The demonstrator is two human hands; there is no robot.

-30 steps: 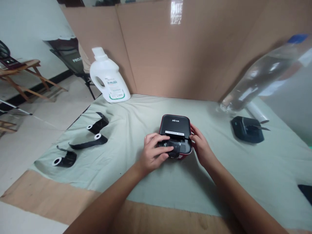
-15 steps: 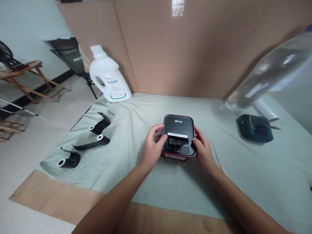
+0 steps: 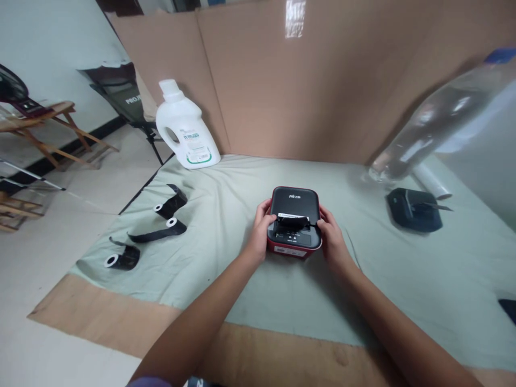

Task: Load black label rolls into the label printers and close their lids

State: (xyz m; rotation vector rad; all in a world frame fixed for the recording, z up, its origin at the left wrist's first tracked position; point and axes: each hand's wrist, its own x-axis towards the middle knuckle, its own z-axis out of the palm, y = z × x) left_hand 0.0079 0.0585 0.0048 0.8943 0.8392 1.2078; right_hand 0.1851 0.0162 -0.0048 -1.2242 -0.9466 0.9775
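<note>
A red and black label printer point(image 3: 295, 201) sits on the green cloth in front of me, its lid down. A dark strip point(image 3: 293, 222) lies across the slot on its top. My left hand point(image 3: 260, 232) wraps the printer's left side, with the thumb on the top edge by the slot. On the opposite side, my right hand point(image 3: 331, 236) grips the body, its thumb near the slot's right end. The fingers under both sides are partly hidden.
Several black label rolls point(image 3: 129, 257) with white cores and loose tails lie on the left. A white detergent bottle point(image 3: 189, 129) stands behind them. Rightward are a second dark device point(image 3: 415, 212), a leaning clear bottle point(image 3: 431, 118) and a pale tube point(image 3: 431, 180). Cardboard point(image 3: 290, 91) walls the back.
The dark strip now stands out across the printer's slot, where an open recess showed before. Both thumbs have moved slightly up along the edges. The whole view has shifted slightly.
</note>
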